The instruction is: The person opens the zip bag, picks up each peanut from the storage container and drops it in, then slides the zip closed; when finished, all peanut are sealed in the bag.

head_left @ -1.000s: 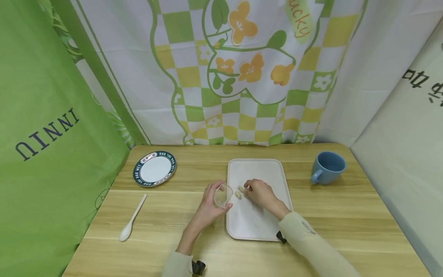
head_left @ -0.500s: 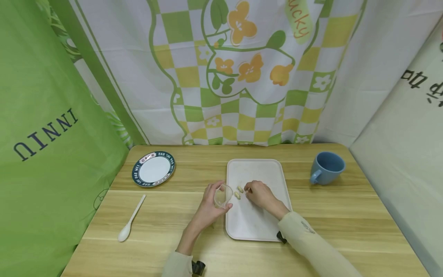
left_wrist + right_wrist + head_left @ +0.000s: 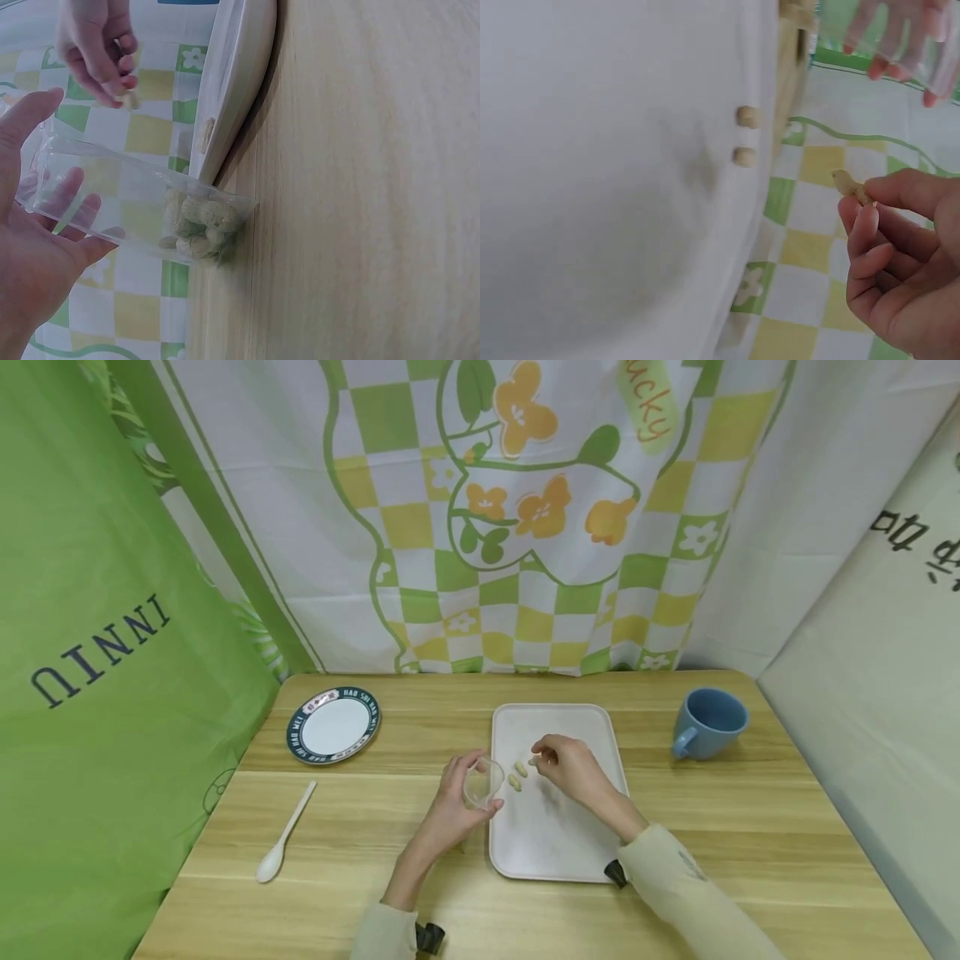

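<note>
rising from the tray [image 3: 543, 843], the right hand [image 3: 576, 770] is pinching a peanut [image 3: 847, 184]; i'm seeing the left hand [image 3: 452, 797] gripping the cup [image 3: 482, 785], mouth up, to the peanut's left.

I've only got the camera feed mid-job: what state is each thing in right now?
Left hand, gripping the clear cup.
Clear cup, mouth up.
Cup peanuts, heaped at the cup's bottom.
Right hand, pinching the held peanut.
Held peanut, in its shell, off the tray.
Two loose peanuts, lying side by side on the tray.
Tray, flat on the table.
Blue mug, upright.
Plate, face up.
Spoon, lying on the table.
</note>
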### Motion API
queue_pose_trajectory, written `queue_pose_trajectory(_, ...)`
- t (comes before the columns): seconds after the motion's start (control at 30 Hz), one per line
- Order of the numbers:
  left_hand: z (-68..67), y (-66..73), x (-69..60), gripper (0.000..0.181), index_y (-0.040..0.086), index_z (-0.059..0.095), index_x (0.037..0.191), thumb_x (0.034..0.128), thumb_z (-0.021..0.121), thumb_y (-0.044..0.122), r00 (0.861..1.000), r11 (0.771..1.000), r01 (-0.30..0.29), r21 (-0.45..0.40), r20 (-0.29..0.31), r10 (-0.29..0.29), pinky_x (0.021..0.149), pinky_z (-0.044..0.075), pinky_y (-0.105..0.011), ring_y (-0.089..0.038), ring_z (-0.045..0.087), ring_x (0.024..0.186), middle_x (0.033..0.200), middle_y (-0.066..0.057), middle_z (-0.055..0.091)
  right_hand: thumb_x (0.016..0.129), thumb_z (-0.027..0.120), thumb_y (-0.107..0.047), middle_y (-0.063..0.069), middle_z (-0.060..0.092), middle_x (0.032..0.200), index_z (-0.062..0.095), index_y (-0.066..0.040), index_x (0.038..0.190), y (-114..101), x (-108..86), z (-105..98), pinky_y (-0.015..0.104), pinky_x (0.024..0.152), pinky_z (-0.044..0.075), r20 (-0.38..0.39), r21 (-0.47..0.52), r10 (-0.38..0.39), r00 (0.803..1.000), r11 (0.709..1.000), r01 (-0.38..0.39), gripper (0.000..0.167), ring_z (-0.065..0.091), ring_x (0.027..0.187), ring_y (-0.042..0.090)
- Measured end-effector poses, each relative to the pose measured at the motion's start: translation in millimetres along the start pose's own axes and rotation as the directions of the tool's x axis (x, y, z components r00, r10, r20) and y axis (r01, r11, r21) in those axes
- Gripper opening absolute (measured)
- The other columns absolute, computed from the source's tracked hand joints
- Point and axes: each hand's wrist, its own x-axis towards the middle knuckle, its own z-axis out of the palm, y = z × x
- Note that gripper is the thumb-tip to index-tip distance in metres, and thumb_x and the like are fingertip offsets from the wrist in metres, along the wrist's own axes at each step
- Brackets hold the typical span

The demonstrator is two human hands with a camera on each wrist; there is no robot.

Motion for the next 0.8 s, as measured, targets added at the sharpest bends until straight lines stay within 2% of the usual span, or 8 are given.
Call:
queue_pose_trajectory(0.13, -1.0, 0.8, 0.5, 0.075, 0.010, 0.040, 0.140, 0.0761, 0.079, 0.013, 1.000, 1.000, 0.014, -0.008, 0.010, -0.013, 0.100, 0.037, -0.055, -0.027, 0.043, 0.120, 0.115, -0.003, 0.049, 0.084, 0.071, -0.002, 0.004, 0.066, 0.081, 0.071, 0.000, 0.094, -11, 0.3, -9, 0.026, 0.060, 0.050, -0.084, 0.045, -0.080, 0.993, 0.995, 0.084, 0.010, 0.059, 0.070, 0.013)
queue_pose_trajectory(0.27, -1.9, 1.2, 0.6, 0.074, 0.010, 0.039, 0.141, 0.0776, 0.078, 0.013, 0.998, 0.998, 0.051, -0.036, 0.028, -0.050, 0.104, 0.033, -0.054, -0.027, 0.040, 0.124, 0.117, -0.002, 0.048, 0.084, 0.072, -0.005, 0.002, 0.067, 0.084, 0.072, -0.003, 0.096, -25, 0.9, -16, 0.026, 0.059, 0.048, -0.154, 0.038, -0.163, 0.975, 0.985, 0.171, 0.012, 0.059, 0.070, 0.011)
queue_pose_trajectory(0.37, -1.3, 0.8, 0.4, 0.074, 0.008, 0.039, 0.140, 0.0775, 0.078, 0.013, 0.998, 0.997, 0.059, -0.043, 0.027, -0.058, 0.104, 0.033, -0.054, -0.027, 0.040, 0.123, 0.117, -0.003, 0.048, 0.083, 0.073, -0.003, 0.001, 0.066, 0.088, 0.072, -0.005, 0.095, -35, -0.9, -18, 0.025, 0.057, 0.046, -0.184, 0.040, -0.212, 0.960, 0.974, 0.223, 0.012, 0.056, 0.070, 0.010)
queue_pose_trajectory(0.43, -0.5, 0.2, -0.1, 0.074, 0.009, 0.039, 0.141, 0.0776, 0.078, 0.013, 0.997, 0.997, 0.067, -0.046, 0.029, -0.065, 0.103, 0.034, -0.053, -0.026, 0.041, 0.122, 0.117, -0.002, 0.047, 0.083, 0.072, -0.002, 0.001, 0.066, 0.090, 0.072, -0.006, 0.095, -42, -3.0, -18, 0.024, 0.057, 0.045, -0.186, 0.050, -0.237, 0.954, 0.967, 0.250, 0.013, 0.056, 0.071, 0.009)
queue_pose_trajectory(0.63, 0.1, -1.2, 0.4, 0.073, 0.017, 0.038, 0.141, 0.0797, 0.078, 0.015, 0.997, 0.996, 0.067, -0.059, 0.039, -0.065, 0.102, 0.034, -0.054, -0.023, 0.040, 0.121, 0.118, 0.000, 0.045, 0.083, 0.072, -0.002, 0.000, 0.066, 0.095, 0.072, -0.008, 0.096, -55, -6.8, -11, 0.030, 0.057, 0.050, -0.156, 0.093, -0.272, 0.950, 0.953, 0.288, 0.014, 0.058, 0.074, 0.008)
queue_pose_trajectory(0.8, -0.7, -0.7, 0.2, 0.071, 0.023, 0.038, 0.140, 0.0810, 0.078, 0.019, 0.997, 0.995, 0.064, -0.072, 0.044, -0.061, 0.103, 0.032, -0.057, -0.023, 0.038, 0.124, 0.118, 0.001, 0.045, 0.081, 0.074, -0.002, -0.001, 0.066, 0.093, 0.072, -0.008, 0.095, -59, -8.8, -3, 0.025, 0.062, 0.052, -0.124, 0.114, -0.317, 0.940, 0.937, 0.331, 0.015, 0.061, 0.076, 0.010)
